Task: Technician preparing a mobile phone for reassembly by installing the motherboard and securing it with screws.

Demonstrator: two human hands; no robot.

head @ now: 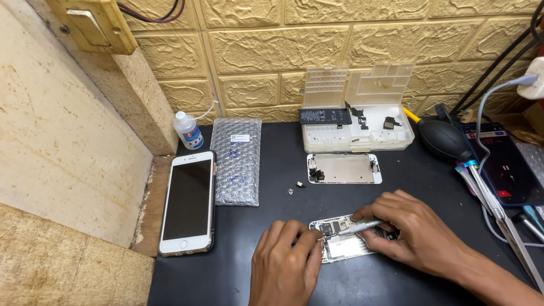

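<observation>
An opened phone body [341,241] lies on the black mat [230,270], its circuit board showing. My left hand [287,266] rests on its left end and steadies it with the fingertips. My right hand [407,230] holds a thin silver screwdriver [359,228], with the tip on the board near the phone's left half. A detached screen panel [344,168] lies face down just beyond, with tiny loose parts [295,186] to its left.
A white phone [188,202] and a bubble-wrap pouch [238,161] lie at left, a small bottle [188,130] behind them. An open clear parts box [357,121], black air blower [445,138], dark phone [503,164], tweezers [500,211] and cables sit at right.
</observation>
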